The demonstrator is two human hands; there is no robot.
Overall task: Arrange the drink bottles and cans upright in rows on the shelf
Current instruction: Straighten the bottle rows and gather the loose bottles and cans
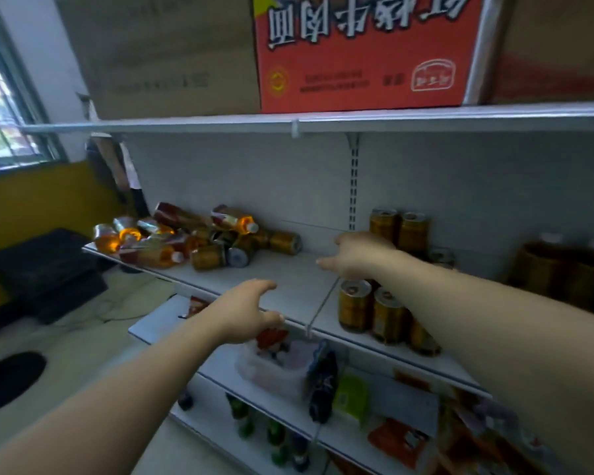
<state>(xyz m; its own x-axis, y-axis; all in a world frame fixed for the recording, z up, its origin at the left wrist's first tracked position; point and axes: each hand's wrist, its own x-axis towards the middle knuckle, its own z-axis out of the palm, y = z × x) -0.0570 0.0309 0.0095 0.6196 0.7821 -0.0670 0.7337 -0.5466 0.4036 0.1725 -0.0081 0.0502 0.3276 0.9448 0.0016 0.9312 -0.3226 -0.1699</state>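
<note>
Two bare arms are hovering in front of a white metal shelf [288,279] that is running across the middle of the frame. At left centre a heap is lying tumbled on its side: at least five clear plastic bottles [155,257] of amber liquid with white caps, and at least four toppled cans [208,257], gold and cylindrical. Blur is hiding the exact count.

At right centre gold cans are standing upright: a back pair [414,231] against the rear panel, a front row [388,315] of three near the shelf edge, and a sixth can [441,258] peeking out behind the right forearm.

The left hand [247,310] is hanging over the shelf's front edge at centre, fingers loosely curved, thumb apart, holding nothing. The right hand [357,255] is hovering just before the back pair with fingers straight and thumb spread; whether it is touching them cannot be told.

A thin wire divider [323,299] is crossing the shelf between the hands. Along the top, two cartons are sitting on the upper shelf — a red carton [357,53] and a brown carton [165,56].
</note>
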